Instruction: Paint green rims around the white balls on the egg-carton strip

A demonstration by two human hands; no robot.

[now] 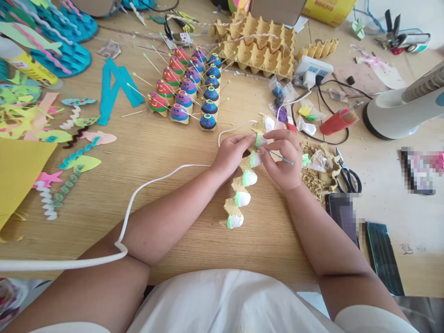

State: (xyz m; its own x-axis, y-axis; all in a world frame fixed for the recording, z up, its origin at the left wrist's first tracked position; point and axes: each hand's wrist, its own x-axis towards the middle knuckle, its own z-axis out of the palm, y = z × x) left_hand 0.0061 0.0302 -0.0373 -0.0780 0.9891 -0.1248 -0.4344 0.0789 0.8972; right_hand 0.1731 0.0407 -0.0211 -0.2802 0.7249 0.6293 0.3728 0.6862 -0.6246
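Egg-carton strip point(239, 194), cut from brown pulp with its cups painted white and green, is lying on the wooden tabletop point(166, 157) and running from between both hands back toward the person's body. Left hand point(231, 152) is closing its fingertips on the strip's upper end; right hand point(282, 159) is meeting it there, pinching a thin blue-tipped stick point(279, 157) whose tip is pointing out to the right. Both hands are together, fingertips nearly touching. White cable point(138, 194) is trailing across the left forearm and looping up behind the left hand. Beyond the left hand, rows of painted cups with sticks point(189, 88) are standing in red, purple and blue lines; behind them, unpainted egg trays point(256, 46) are stacking. Far left of the left hand, foam cut-outs point(52, 120) are covering the desk. Just right of the right hand, carton scraps point(317, 169) and scissors point(347, 173) are lying; farther right, a white fan base point(395, 111) is resting. Power strip point(312, 69) is sitting beyond the right hand.
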